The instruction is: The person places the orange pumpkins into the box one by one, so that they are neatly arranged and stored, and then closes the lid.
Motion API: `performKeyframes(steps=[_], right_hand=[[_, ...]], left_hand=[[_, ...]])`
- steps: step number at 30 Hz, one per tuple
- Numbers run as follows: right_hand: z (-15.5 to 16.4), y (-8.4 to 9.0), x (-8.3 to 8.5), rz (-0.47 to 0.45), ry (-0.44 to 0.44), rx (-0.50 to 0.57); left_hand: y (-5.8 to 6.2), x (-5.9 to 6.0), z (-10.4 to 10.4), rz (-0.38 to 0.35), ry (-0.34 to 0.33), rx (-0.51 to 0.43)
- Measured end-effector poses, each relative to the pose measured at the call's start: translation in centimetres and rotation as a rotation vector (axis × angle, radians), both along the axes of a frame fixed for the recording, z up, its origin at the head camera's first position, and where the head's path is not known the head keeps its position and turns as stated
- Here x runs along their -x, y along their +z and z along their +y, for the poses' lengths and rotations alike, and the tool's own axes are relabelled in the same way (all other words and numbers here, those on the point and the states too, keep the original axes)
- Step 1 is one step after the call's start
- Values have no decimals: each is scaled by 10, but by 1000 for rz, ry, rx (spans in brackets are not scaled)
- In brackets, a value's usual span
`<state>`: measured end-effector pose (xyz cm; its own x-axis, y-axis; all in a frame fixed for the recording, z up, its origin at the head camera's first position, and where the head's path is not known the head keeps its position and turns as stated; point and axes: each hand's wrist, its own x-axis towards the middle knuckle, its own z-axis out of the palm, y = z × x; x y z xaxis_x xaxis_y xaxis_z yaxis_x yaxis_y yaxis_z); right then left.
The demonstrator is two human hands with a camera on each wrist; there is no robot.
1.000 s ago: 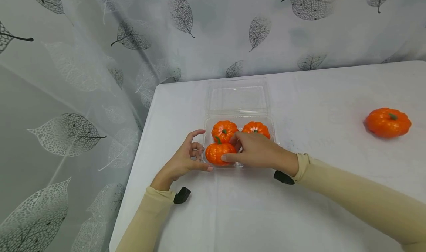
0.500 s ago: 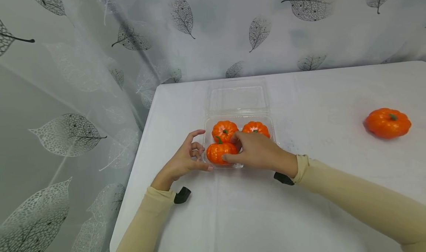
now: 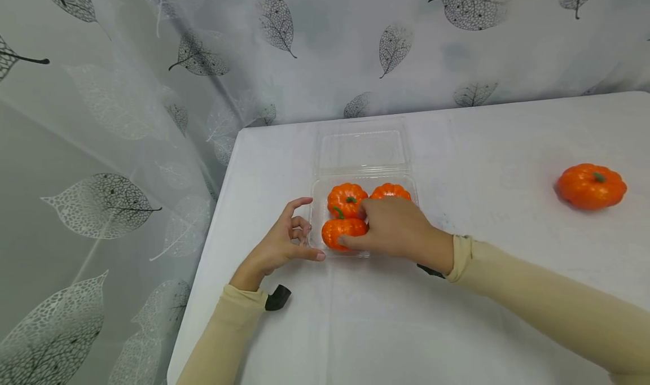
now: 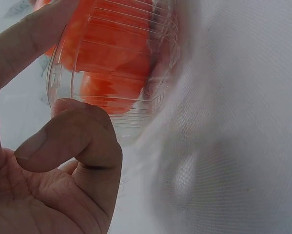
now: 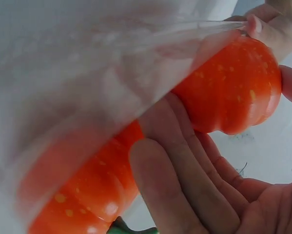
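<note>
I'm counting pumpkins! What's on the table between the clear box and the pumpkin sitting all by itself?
Nothing: the head view shows only bare white table between the clear box and the lone pumpkin.

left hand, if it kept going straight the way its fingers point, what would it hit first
The left hand points right, toward the clear box. It would likely meet the box's near left wall first, with the front pumpkin just behind it. The thumb already looks very close to or touching that wall.
</note>
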<state>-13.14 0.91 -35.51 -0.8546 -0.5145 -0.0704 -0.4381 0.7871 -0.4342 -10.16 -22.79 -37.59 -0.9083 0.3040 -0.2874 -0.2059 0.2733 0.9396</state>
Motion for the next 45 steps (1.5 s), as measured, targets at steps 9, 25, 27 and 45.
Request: performKeyframes(steps=[9,25,27,45], right_hand=[[-12,-8,-2,240,14,-101],[-7,-13,-3,163,9,-19],[-3,-9,-4,141,0,-2],[92,7,-9,256,25,151]], left_hand=[[-1,-1,0,9,-3,-3],[-2,0,-1,10,-8,-6],[-2,0,-2,8,-9,-7],[-1,1,0,-6,8,16]])
